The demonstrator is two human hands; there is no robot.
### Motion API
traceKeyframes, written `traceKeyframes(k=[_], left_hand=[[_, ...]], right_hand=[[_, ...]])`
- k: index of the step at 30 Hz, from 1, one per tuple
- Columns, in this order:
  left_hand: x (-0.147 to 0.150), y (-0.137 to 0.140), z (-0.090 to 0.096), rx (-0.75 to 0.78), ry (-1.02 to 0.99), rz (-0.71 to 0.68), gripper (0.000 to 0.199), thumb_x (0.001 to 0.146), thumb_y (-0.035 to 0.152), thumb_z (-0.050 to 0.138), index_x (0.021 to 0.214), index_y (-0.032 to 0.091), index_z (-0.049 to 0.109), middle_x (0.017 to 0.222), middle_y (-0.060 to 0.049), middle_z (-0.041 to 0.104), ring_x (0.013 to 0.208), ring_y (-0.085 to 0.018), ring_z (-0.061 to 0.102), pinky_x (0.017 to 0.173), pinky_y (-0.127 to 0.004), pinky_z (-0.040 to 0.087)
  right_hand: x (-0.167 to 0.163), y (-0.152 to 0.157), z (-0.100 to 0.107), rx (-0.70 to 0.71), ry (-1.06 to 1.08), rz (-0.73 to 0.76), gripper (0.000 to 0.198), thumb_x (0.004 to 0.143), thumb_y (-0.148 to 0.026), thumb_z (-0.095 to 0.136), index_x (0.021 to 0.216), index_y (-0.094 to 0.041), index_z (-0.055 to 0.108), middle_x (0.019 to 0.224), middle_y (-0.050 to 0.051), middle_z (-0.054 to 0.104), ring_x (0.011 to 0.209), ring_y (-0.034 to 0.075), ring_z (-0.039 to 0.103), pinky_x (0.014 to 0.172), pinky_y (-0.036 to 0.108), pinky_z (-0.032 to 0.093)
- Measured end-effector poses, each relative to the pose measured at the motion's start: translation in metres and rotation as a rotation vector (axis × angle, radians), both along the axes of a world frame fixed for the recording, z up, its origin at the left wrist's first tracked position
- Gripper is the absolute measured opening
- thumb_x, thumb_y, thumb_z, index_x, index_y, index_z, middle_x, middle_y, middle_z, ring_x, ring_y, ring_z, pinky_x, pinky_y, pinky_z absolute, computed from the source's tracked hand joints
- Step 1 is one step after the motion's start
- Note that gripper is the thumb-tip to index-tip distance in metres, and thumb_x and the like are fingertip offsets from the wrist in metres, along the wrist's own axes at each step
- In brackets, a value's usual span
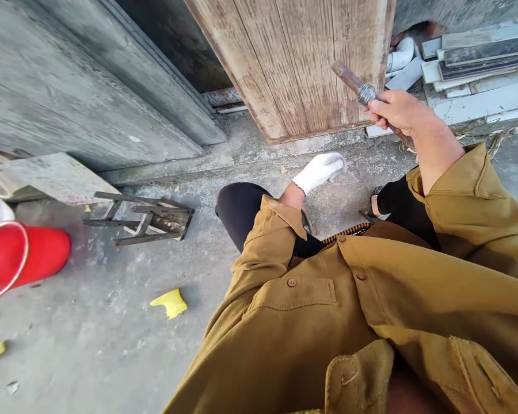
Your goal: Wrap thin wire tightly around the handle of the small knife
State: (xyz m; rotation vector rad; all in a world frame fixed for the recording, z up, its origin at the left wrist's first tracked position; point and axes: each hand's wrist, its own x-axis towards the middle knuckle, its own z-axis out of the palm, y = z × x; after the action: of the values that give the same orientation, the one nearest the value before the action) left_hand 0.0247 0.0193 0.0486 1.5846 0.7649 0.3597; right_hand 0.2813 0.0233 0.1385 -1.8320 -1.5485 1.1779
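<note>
My bare right hand [395, 112] is closed around a brown, rusty-looking rod [346, 75], raised in front of the wooden panel. A coil of thin silvery wire [365, 94] is wound round the rod just beyond my thumb and fingers. The rod's lower end sticks out below the hand. My left hand [320, 172] wears a white knitted glove and hangs low over the concrete, between my knees. Its fingers are together and curled; whether anything is inside them I cannot make out.
A weathered wooden panel [302, 63] stands upright ahead. White and dark boards [479, 75] are stacked at right, beside a white pipe elbow [402, 54]. To the left are a small wooden stool [149, 218], a red bucket [47, 250] and a yellow scrap [171, 303] on the concrete.
</note>
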Motion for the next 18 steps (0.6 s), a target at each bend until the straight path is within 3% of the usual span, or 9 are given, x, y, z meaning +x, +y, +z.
traceKeyframes(k=[3,6,8,11,13,16,18], left_hand=[[-0.002,-0.007,0.007,0.023,-0.072,-0.08,0.021,0.101,0.03,0.06,0.091,0.015,0.07,0.077,-0.001,0.064,0.059,-0.009,0.048,0.06,-0.023,0.044],[-0.006,-0.007,0.011,0.104,-0.021,-0.107,0.023,0.1,0.032,0.059,0.091,0.015,0.071,0.081,-0.002,0.066,0.063,-0.01,0.051,0.064,-0.023,0.046],[-0.011,-0.004,0.012,0.196,0.062,-0.068,0.022,0.099,0.029,0.058,0.089,0.015,0.071,0.081,-0.002,0.068,0.067,-0.011,0.056,0.069,-0.025,0.049],[-0.019,0.006,0.009,0.33,0.177,0.043,0.019,0.097,0.026,0.058,0.085,0.016,0.07,0.082,-0.003,0.071,0.078,-0.016,0.064,0.08,-0.029,0.053],[-0.024,0.014,0.006,0.384,0.217,0.106,0.02,0.098,0.025,0.058,0.082,0.018,0.068,0.083,-0.004,0.072,0.083,-0.019,0.067,0.086,-0.032,0.054],[-0.027,0.023,-0.002,0.408,0.237,0.186,0.021,0.098,0.025,0.059,0.081,0.018,0.068,0.084,-0.005,0.073,0.087,-0.021,0.069,0.089,-0.034,0.055],[-0.023,0.024,-0.007,0.36,0.241,0.24,0.019,0.099,0.024,0.06,0.083,0.018,0.068,0.081,-0.005,0.072,0.083,-0.02,0.069,0.085,-0.034,0.056]], right_hand=[[-0.003,0.007,-0.009,-0.005,-0.379,0.041,0.028,0.112,-0.033,0.052,0.108,-0.01,0.068,0.099,0.014,0.069,0.084,0.016,0.053,0.076,0.031,0.041],[-0.018,0.008,-0.024,-0.098,-0.721,0.325,0.033,0.108,-0.037,0.06,0.115,-0.008,0.074,0.118,0.023,0.073,0.099,0.025,0.063,0.081,0.036,0.042],[-0.031,0.004,-0.037,-0.249,-0.797,0.551,0.023,0.104,-0.035,0.067,0.105,-0.015,0.079,0.108,0.016,0.077,0.094,0.026,0.066,0.08,0.037,0.043],[-0.046,-0.003,-0.05,-0.417,-0.686,0.853,0.013,0.093,-0.032,0.08,0.087,-0.021,0.078,0.079,0.004,0.07,0.076,0.021,0.061,0.073,0.035,0.043],[-0.049,-0.006,-0.05,-0.411,-0.552,0.981,0.017,0.091,-0.037,0.082,0.088,-0.021,0.078,0.069,0.0,0.063,0.069,0.017,0.056,0.07,0.032,0.041],[-0.043,-0.006,-0.037,-0.336,-0.374,1.055,0.027,0.092,-0.048,0.078,0.093,-0.021,0.077,0.07,-0.001,0.061,0.069,0.016,0.054,0.069,0.03,0.039],[-0.035,-0.005,-0.025,-0.295,-0.297,0.988,0.032,0.095,-0.054,0.074,0.094,-0.022,0.075,0.074,-0.001,0.061,0.073,0.016,0.055,0.071,0.03,0.04]])
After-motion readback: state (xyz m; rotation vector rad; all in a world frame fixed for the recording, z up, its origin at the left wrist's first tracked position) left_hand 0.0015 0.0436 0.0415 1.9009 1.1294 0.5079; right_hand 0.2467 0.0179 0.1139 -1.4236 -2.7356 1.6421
